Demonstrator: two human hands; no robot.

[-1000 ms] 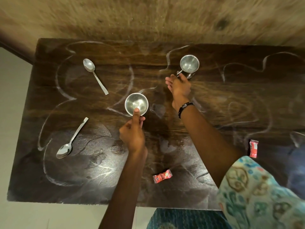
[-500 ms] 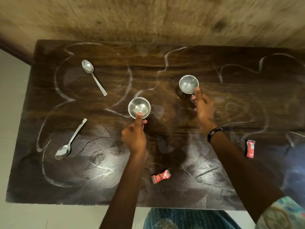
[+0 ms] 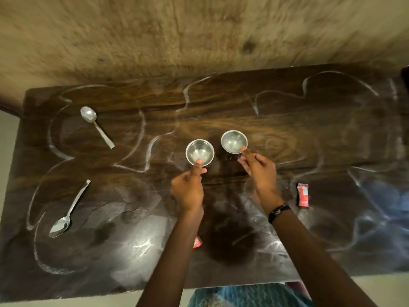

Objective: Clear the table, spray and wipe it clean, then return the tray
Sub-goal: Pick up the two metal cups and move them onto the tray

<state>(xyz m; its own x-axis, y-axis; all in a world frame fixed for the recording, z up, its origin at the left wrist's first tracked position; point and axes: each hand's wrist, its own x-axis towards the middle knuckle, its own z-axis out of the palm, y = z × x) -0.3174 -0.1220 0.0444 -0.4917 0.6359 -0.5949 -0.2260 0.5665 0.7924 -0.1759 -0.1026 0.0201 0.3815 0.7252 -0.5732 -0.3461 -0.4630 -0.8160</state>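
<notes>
Two small steel bowls are over the middle of the dark wooden table (image 3: 332, 134), which is streaked with white powder lines. My left hand (image 3: 188, 187) pinches the left bowl (image 3: 199, 152) at its near rim, thumb inside. My right hand (image 3: 260, 171) pinches the right bowl (image 3: 234, 141) at its near rim. The bowls are side by side, a small gap between them. One spoon (image 3: 97, 126) lies at the far left, another spoon (image 3: 69, 211) at the near left.
A red sachet (image 3: 302, 194) lies right of my right wrist. A second red sachet (image 3: 197, 242) peeks out beside my left forearm. A rough tan wall runs behind the table. Pale floor shows at the left and near edges.
My right hand has carried the right bowl from the far side toward me and leftward, close beside the left bowl. My left hand kept its hold on the left bowl.
</notes>
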